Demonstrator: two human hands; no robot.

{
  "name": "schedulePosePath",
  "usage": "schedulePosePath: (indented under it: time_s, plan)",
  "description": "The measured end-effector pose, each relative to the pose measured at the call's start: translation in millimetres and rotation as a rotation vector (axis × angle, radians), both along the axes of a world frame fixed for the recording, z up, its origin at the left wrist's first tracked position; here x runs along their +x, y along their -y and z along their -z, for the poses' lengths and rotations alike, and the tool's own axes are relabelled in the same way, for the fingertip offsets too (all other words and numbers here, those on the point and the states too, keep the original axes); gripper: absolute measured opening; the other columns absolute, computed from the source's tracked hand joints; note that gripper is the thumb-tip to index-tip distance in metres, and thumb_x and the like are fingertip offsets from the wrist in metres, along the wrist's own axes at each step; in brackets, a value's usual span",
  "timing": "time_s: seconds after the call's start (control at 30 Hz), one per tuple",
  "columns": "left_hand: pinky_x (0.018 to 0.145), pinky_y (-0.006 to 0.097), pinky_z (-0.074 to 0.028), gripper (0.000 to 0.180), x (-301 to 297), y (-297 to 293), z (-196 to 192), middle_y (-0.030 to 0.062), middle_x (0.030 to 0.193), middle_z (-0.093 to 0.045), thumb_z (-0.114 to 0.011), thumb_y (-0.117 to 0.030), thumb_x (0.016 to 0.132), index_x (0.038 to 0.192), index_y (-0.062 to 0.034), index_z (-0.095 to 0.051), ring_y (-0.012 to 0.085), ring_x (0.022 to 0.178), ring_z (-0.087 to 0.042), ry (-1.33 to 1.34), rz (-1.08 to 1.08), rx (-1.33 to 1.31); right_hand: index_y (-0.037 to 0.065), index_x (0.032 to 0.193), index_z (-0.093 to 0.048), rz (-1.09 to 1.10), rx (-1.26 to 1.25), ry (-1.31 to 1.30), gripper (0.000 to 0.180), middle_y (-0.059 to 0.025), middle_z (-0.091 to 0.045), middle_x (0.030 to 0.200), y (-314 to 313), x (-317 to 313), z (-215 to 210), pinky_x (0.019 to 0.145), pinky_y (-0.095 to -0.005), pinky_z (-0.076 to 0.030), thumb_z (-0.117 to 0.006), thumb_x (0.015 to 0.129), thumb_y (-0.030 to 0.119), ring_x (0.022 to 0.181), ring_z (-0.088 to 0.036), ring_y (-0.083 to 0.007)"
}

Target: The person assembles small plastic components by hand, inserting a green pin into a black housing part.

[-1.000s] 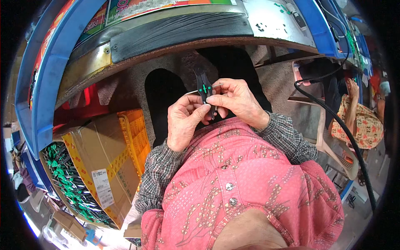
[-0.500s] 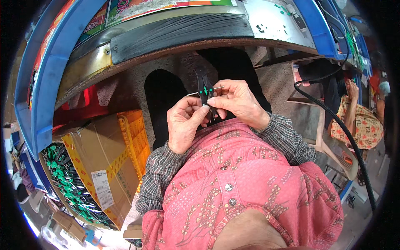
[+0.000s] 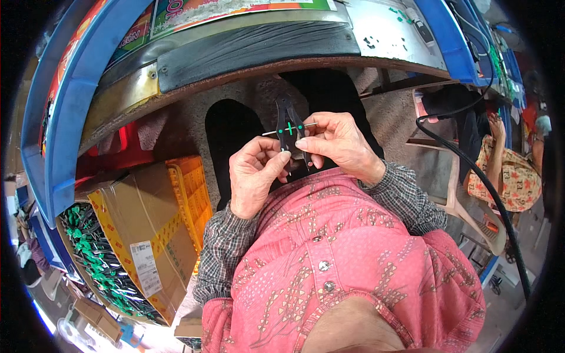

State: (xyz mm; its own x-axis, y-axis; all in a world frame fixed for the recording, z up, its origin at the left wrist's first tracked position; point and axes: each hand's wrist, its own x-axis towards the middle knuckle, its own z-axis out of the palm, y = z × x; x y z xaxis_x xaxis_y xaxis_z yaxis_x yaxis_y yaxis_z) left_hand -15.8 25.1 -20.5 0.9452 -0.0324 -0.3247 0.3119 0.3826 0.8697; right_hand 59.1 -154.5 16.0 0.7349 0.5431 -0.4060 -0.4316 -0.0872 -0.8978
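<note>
Over my lap, between both hands, is a black bow compass (image 3: pixel 285 106) with its hinged top pointing away from me. A thin metal rod crosses both legs, with a small green wheel at its middle and green nuts on the legs. My left hand (image 3: pixel 250 179) is closed, thumb and fingers pinching the lower end of the left leg. On the other side, my right hand (image 3: pixel 346 146) has thumb and fingers closed around the right leg. The legs stand apart in a narrow V. Fingertips partly hide their lower ends.
A worktable edge (image 3: pixel 253 56) runs ahead, flanked by blue trays (image 3: pixel 73 112). At left, a cardboard box (image 3: pixel 144 212) holds many black and green pieces (image 3: pixel 100 259), beside an orange crate (image 3: pixel 191 191). A black cable (image 3: pixel 494 191) hangs at right, near another person's arm (image 3: pixel 497 153).
The compass legs have spread wider, opening a gap around the green wheel. My left hand has shifted slightly left; my right hand has barely moved.
</note>
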Motion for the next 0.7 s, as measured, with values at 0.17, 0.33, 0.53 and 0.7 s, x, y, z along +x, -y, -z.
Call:
schedulePosePath:
  time_s: [0.17,0.33,0.53,0.7]
  plan:
    - [0.059,0.022,-0.049,0.020,8.4,-2.8,-7.0,0.0061,0.085,-0.062,-0.061,-0.002,0.087,0.105,0.0049,-0.057,0.0088,0.068,-0.057,0.068,0.003,0.035,-0.004,0.092,-0.060,-0.001,0.026,0.014,0.014,-0.0022,-0.059,0.074,-1.1,1.0,-1.8,0.048,-0.0188,-0.043,-0.065,0.085,0.007,0.055,-0.053,-0.0046]
    - [0.059,0.019,-0.046,0.027,23.7,-12.1,-10.8,0.0020,0.088,-0.061,-0.062,-0.015,0.091,0.111,0.0031,-0.059,0.0046,0.070,-0.053,0.139,-0.053,0.122,-0.003,0.092,-0.060,-0.027,0.008,0.005,0.013,-0.0021,-0.058,0.072,-2.0,-2.1,-1.4,0.047,-0.0192,-0.042,-0.065,0.084,0.006,0.055,-0.053,-0.0049]
    - [0.062,0.018,-0.047,0.018,38.6,-7.4,-21.3,-0.0013,0.082,-0.064,-0.068,-0.013,0.087,0.099,0.0000,-0.065,0.0032,0.069,-0.055,0.127,-0.135,0.032,-0.004,0.092,-0.060,-0.067,0.002,0.040,0.013,-0.0014,-0.057,0.070,-3.1,-3.6,-5.7,0.046,-0.0191,-0.039,-0.065,0.085,0.006,0.054,-0.050,-0.0044]
    - [0.062,0.018,-0.046,0.016,38.8,-7.5,-21.8,-0.0012,0.081,-0.063,-0.068,-0.012,0.087,0.097,0.0006,-0.065,0.0032,0.069,-0.055,0.152,-0.119,0.038,-0.004,0.093,-0.060,-0.084,-0.005,0.054,0.014,-0.0014,-0.057,0.070,-3.4,-4.2,-8.6,0.047,-0.0197,-0.038,-0.065,0.085,0.007,0.053,-0.047,-0.0042]
